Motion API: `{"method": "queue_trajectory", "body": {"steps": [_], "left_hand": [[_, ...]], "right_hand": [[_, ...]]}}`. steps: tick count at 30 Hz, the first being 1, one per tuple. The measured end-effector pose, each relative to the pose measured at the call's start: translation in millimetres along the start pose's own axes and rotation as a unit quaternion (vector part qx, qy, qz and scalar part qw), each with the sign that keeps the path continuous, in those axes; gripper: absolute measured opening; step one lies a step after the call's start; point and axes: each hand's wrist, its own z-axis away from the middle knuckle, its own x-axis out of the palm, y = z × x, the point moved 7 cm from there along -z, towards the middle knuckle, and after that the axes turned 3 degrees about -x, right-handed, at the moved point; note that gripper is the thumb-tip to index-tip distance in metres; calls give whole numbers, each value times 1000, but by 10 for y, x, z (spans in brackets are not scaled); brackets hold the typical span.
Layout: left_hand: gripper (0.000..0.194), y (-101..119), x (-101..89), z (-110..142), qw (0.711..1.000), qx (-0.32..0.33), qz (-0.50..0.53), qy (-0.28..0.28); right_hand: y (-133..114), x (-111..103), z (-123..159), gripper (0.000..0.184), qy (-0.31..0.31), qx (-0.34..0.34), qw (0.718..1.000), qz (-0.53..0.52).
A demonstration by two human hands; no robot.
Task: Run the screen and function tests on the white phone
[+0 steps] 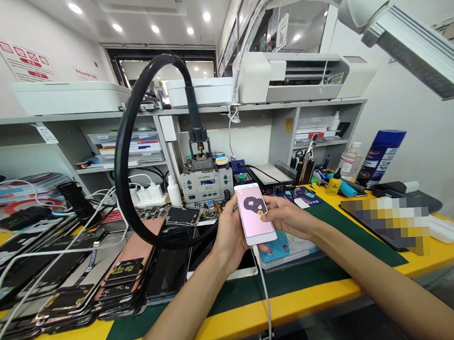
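Observation:
A white smartphone (pixel 248 209) with a lit pink screen and a dark round graphic is held up over the bench. My left hand (pixel 230 236) wraps round its left side and back. On the other side, my right hand (pixel 286 215) grips the right edge, with the thumb on the screen. A white charging cable (pixel 264 290) runs from the bottom of the phone down past the bench edge. Behind and below lie a white-framed tablet (pixel 242 271) and a blue item (pixel 278 246) on a clear plastic box.
Stacks of phone screens and parts (pixel 122 277) fill the left, crossed by white cables. A thick black hose (pixel 121 145) arches from the grey hot-air station (pixel 207 183). A green mat (pixel 344 235) covers the yellow bench (pixel 325 297). Bottles and a blue spray can (pixel 382 157) stand right.

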Motion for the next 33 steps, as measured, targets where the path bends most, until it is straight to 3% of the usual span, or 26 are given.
{"method": "queue_trajectory", "body": {"steps": [6, 21, 33], "left_hand": [[65, -1, 9, -2, 1000, -1, -1, 3], [63, -10, 35, -8, 999, 25, -34, 2], [61, -33, 30, -30, 999, 28, -25, -2]], "right_hand": [[0, -1, 9, 53, -4, -1, 1000, 7], [93, -53, -33, 44, 93, 6, 995, 44], [121, -10, -43, 52, 63, -23, 996, 53]]}}
